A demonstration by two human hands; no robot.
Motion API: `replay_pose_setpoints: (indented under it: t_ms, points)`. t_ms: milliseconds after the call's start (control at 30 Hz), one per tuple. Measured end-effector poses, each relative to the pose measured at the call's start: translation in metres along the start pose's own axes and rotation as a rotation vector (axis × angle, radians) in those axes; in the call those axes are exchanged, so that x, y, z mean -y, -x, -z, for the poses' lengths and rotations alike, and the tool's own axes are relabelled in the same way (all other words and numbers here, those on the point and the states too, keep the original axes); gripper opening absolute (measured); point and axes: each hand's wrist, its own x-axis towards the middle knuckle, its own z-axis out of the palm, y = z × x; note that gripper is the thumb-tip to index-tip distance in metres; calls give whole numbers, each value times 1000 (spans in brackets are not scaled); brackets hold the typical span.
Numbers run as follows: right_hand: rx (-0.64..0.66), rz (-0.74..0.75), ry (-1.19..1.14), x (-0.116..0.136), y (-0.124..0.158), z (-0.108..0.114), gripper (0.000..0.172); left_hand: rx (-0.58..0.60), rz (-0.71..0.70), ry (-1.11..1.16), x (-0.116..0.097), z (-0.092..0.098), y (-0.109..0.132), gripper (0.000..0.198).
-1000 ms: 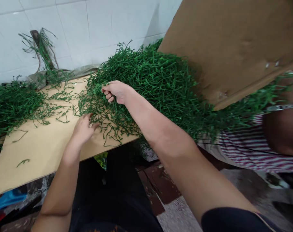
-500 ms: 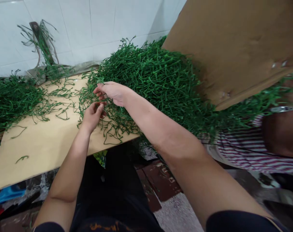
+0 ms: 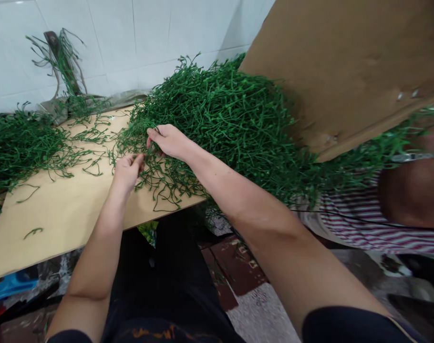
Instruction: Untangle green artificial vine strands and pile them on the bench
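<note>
My right hand (image 3: 169, 141) is closed in a pinch on a thin green stem that looks like plastic foliage, at the left edge of a big heap of such stems (image 3: 224, 109). Just below and to the left, my left hand (image 3: 127, 170) has its thumb and fingers pressed together at a stem by the same heap. A small gap parts the two hands, with thin stems crossing it. Under them lies a tan board (image 3: 74, 205), strewn with loose stems. The fingers partly hide what they grip.
A second pile of stems (image 3: 20, 147) covers the board's far left. More stems hang on an upright brown stick (image 3: 61, 66) by the white tiled wall. A large cardboard sheet (image 3: 346, 71) leans at the right. Beyond it sits a person in striped clothing (image 3: 360, 224).
My right hand has gone from loosely spread fingers to a pinch on a stem, shifting slightly right. My left hand has moved a little left and down, its fingers closing.
</note>
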Motion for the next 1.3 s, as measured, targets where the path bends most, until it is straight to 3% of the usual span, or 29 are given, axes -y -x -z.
replay_pose_setpoints:
  t_ms: [100,167,367,533,700,800,967,1033,1100,1200,1300]
  points:
    - [-143,114,399,-4,-5,-2,34,82,-79,-229,8,2,5,22]
    - [-168,137,526,-3,-8,-5,35,47,-161,-315,9,3,8,24]
    - [-158,139,528,9,-32,-21,48,-166,-191,-449,-2,4,15,25]
    - [-149,83,473,7,-55,-26,47,-260,-159,-472,3,8,10,23]
    - [-47,25,310,-4,-52,-15,51,-109,-132,-363,17,25,7,29]
    - [-10,31,316,-5,-41,-13,51,-2,-163,-443,18,31,10,34]
    - [-129,101,554,-1,-45,-14,41,-64,-438,-809,-5,24,29,33]
    - [-219,14,560,-3,-55,-4,39,-56,-518,-878,-17,22,46,34]
    - [-306,-144,531,-7,-63,12,40,38,-571,-876,-25,24,64,36]
    - [-309,-210,465,-9,-64,27,43,182,-501,-849,-23,31,75,37]
    - [-249,-51,441,0,-58,22,42,202,-326,-928,-10,36,59,34]
